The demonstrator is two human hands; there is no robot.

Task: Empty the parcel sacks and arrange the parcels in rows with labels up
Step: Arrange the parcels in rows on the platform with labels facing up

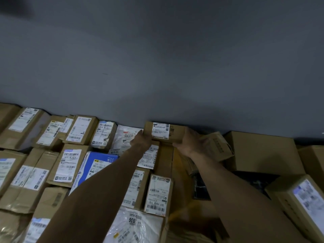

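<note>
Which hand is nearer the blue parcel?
Left. The left hand grips the labelled box, up-right of the blue parcel; the right hand grips its opposite end, farther right.

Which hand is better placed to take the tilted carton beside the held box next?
Probably the right hand: the tilted carton lies next to it, while the left hand grips the held box at its far end.

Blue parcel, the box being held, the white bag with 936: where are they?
blue parcel (103,155), head view, its blue top face
held box (177,133), head view, bare cardboard right of its label
white bag (150,227), head view, plain plastic beside its label
</note>
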